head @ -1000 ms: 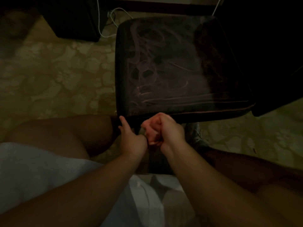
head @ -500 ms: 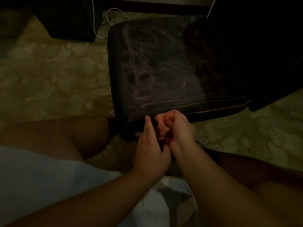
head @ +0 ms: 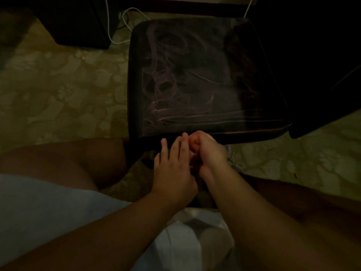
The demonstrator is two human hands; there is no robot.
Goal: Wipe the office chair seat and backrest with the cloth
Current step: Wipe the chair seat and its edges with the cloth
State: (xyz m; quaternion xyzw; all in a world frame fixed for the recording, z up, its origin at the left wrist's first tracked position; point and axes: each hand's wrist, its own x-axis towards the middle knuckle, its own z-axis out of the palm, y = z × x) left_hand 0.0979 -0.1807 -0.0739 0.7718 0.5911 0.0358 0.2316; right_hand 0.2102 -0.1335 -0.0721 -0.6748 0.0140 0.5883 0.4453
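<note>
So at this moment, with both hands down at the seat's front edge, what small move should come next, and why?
Probably lift the right hand onto the chair seat and start a stroke. Both hands sit together at the front edge, the left hand with fingers laid flat, the right curled. The seat top shows swirled streaks. The picture is too dark to show a cloth, so whether the right hand holds one is unclear.

Legible text: none. Dim pic; no labels, brands, nos. or signs readable on chair seat (head: pixel 205 79), floor (head: pixel 58 90) or elsewhere. Seat shows smear marks only, not lettering.
</note>
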